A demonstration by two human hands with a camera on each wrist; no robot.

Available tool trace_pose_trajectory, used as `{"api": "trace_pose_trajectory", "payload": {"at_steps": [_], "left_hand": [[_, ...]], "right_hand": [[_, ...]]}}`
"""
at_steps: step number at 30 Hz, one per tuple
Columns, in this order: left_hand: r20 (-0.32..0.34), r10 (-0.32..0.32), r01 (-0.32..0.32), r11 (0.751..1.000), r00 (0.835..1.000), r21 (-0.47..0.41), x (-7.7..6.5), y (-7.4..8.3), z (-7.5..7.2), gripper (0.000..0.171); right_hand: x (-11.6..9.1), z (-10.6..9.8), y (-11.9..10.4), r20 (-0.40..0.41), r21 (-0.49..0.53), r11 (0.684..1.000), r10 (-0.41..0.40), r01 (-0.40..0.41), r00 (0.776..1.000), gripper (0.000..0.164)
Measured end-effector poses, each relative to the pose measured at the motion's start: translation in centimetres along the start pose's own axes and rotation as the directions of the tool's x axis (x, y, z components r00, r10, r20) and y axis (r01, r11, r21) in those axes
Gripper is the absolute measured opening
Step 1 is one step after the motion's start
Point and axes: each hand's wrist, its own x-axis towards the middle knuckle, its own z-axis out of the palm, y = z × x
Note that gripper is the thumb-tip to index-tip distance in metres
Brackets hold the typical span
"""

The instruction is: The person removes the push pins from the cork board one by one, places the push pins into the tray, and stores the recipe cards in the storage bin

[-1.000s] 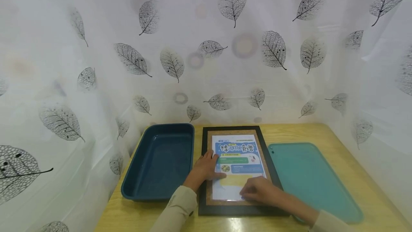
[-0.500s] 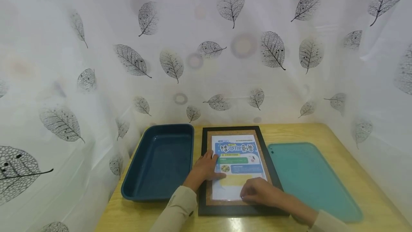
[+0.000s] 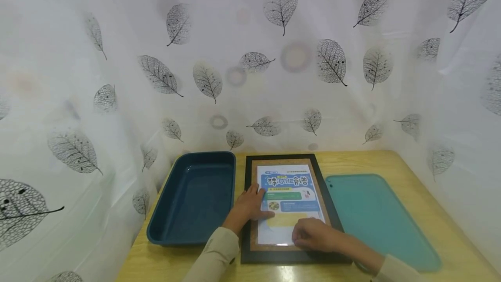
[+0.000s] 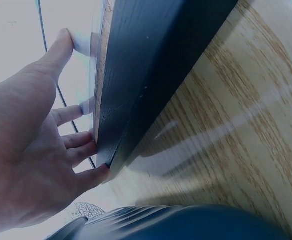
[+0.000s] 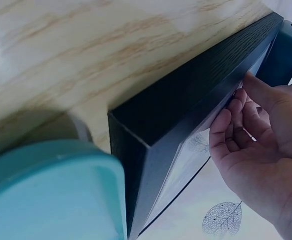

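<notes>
A black-framed corkboard point(image 3: 288, 256) lies on the table, and a printed poster sheet point(image 3: 275, 235) in white, blue and yellow covers most of its cork. My left hand point(image 3: 248, 203) rests with spread fingers on the sheet's left edge. In the left wrist view, some fingers point(image 4: 93, 176) reach the frame's side. At the sheet's lower right corner, my right hand point(image 3: 313, 234) has its fingers curled. Thumb and fingers point(image 5: 258, 90) pinch a small, shiny thing like a pushpin point(image 5: 240, 86) against the board; most of it is hidden.
A deep dark blue tray point(image 3: 192, 203) stands left of the board. Right of it lies a shallow turquoise tray point(image 3: 375, 212), partly under the right forearm. A white curtain point(image 3: 250, 95) with leaf prints hangs around the wooden table point(image 3: 348, 160).
The right hand's fingers have turned slightly at the sheet's lower right corner, and the small shiny thing is now hidden in the head view. The left hand keeps its place.
</notes>
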Motion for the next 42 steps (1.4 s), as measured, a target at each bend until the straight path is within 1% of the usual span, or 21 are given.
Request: {"api": "trace_pose_trajectory", "payload": {"at_steps": [8, 12, 14, 19, 25, 26, 32, 42], "left_hand": [[-0.005, 0.003, -0.003, 1.000, 1.000, -0.010, -0.2, 0.1, -0.1, 0.096], [-0.002, -0.001, 0.001, 1.000, 1.000, -0.005, -0.1, 0.0, 0.0, 0.096], [0.005, -0.004, 0.004, 1.000, 1.000, -0.003, 0.0, 0.0, 0.2, 0.096], [0.006, 0.004, -0.004, 1.000, 1.000, -0.008, 0.1, -0.1, 0.2, 0.097], [0.002, 0.009, -0.009, 1.000, 1.000, 0.003, 0.1, -0.1, 0.3, 0.097], [0.001, 0.010, -0.010, 1.000, 1.000, 0.006, 0.1, -0.1, 0.4, 0.097], [0.003, 0.008, -0.008, 1.000, 1.000, -0.002, 0.1, -0.1, 0.3, 0.097], [0.003, 0.010, -0.010, 1.000, 1.000, -0.018, -0.1, -0.1, 0.2, 0.096]], "right_hand": [[-0.4, 0.0, -0.2, -0.032, -0.090, 0.990, -0.111, 0.108, 0.993, 0.012], [-0.5, 0.0, -0.2, -0.028, -0.096, 0.986, -0.140, 0.137, 0.990, 0.012], [-0.6, -0.1, -0.1, -0.016, -0.090, 0.986, -0.143, 0.141, 0.990, 0.012], [-0.7, -0.4, 0.1, 0.014, -0.033, 0.992, -0.121, 0.121, 0.993, 0.010], [-0.9, -0.8, 0.0, 0.029, 0.041, 0.993, -0.111, 0.110, 0.993, 0.008], [-0.9, -0.8, -0.1, 0.036, 0.054, 0.994, -0.096, 0.094, 0.995, 0.008], [-0.7, -1.0, -0.4, 0.061, 0.085, 0.996, -0.029, 0.023, 0.998, 0.007], [-0.5, -0.9, -0.3, 0.072, 0.131, 0.991, 0.009, -0.018, 0.997, 0.008]]}}
